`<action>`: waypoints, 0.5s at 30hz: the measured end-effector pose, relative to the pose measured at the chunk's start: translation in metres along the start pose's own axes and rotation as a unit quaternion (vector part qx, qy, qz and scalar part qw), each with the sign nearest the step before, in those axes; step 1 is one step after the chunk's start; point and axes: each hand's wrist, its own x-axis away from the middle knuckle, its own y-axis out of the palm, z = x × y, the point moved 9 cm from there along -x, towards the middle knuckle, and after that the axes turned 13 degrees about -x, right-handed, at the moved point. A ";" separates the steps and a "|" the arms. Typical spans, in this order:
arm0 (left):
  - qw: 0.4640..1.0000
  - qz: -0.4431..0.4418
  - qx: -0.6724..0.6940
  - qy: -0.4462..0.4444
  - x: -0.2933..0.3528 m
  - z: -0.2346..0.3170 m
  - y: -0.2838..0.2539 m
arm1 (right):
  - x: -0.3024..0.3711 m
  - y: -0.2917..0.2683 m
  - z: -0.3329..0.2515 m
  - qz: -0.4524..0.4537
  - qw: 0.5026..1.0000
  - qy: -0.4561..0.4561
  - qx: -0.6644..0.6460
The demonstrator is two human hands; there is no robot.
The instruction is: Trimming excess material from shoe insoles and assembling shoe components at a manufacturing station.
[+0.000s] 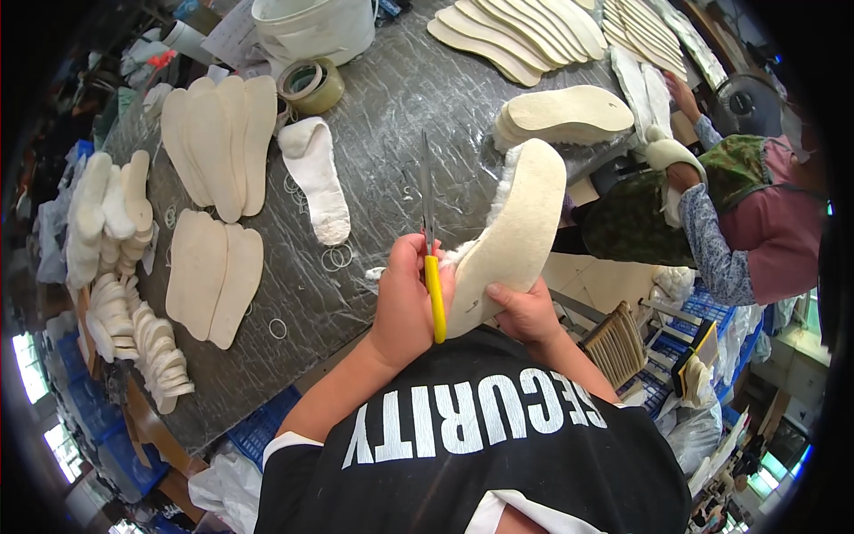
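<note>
My left hand (pixel 398 307) is closed round the yellow handles of a pair of scissors (pixel 435 298), whose blades point away from me over the table. Its fingertips are beside the fluffy white edge of a large cream insole (pixel 516 236). My right hand (pixel 527 313) grips that insole by its lower part, thumb on the smooth face. The insole is tilted up in front of me, and its fleecy side is mostly hidden. Beyond it lies a stack of insoles (pixel 569 111). Left of the scissors rests a white fleece insole (pixel 318 182) with a folded-over end.
On the dark plastic-covered table (pixel 374 107) are fanned insoles (pixel 222 142), rubber bands (pixel 338 258), tape rolls (pixel 311 84) and a white bucket (pixel 311 36). More insoles (pixel 516 36) line the far side. At right, a person in a camouflage apron (pixel 640 209) handles an insole.
</note>
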 end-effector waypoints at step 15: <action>0.963 -0.103 0.189 -0.163 -0.009 -0.032 0.007 | -0.004 0.000 0.005 0.027 0.998 0.051 -0.029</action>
